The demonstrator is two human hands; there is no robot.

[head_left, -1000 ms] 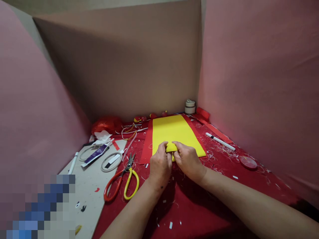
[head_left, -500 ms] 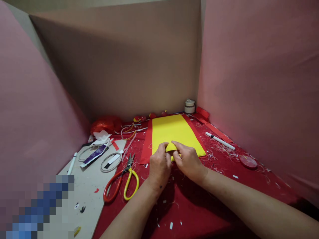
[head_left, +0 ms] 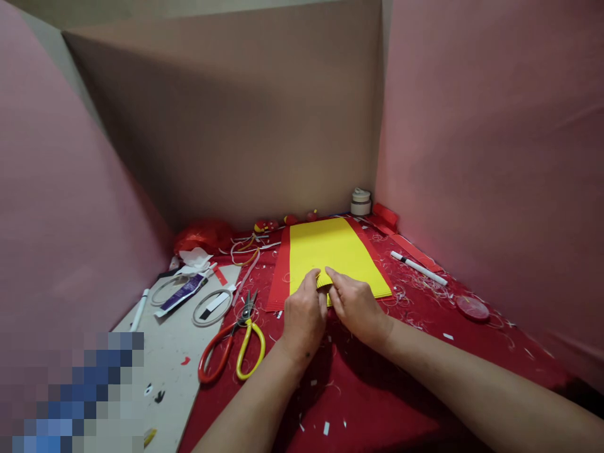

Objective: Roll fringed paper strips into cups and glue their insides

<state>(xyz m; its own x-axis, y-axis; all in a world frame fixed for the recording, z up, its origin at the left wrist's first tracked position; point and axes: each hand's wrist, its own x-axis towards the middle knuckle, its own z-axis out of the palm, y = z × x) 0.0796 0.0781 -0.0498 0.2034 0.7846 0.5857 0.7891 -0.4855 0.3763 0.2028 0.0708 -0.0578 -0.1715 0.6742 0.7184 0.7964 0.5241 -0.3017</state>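
Yellow ridged piece (head_left: 324, 279) in the fingertip pinch of left hand (head_left: 304, 313) and right hand (head_left: 357, 304), forearms (head_left: 446, 371) aslant.

Craft corner; home or workshop, I cannot tell from here. Pink walls (head_left: 486, 157) left and right, brown panel (head_left: 245, 132) behind. Red cloth (head_left: 372, 402), littered with scraps (head_left: 326, 428). On it: scissors (head_left: 246, 314), yellow sheets (head_left: 330, 248), white pen (head_left: 422, 270). Alongside: pale board (head_left: 177, 352).

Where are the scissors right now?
In the head view, the scissors lie left of the left hand, on the red cloth by the right edge of the pale board.
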